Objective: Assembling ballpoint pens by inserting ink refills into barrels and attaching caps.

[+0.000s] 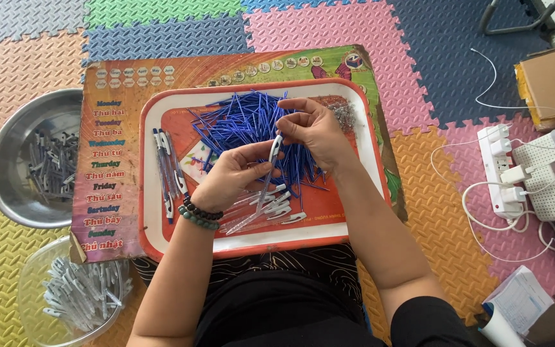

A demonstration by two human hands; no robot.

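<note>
My left hand (231,172) and my right hand (316,128) meet over an orange-rimmed tray (151,193), both gripping one clear pen barrel (270,168) with a white clip end. The right fingers pinch its upper end, the left holds its lower part. Behind the hands lies a heap of blue ink refills (242,119). Several empty clear barrels (264,209) lie on the tray near my left wrist. Finished pens (167,170) are lined up at the tray's left. A small pile of metal springs (343,115) sits at the tray's far right.
The tray rests on a printed board (107,167) over coloured foam mats. A steel bowl (8,160) of grey parts is at left, a clear bowl (30,283) of white parts at lower left. A power strip (499,170), cables and boxes lie at right.
</note>
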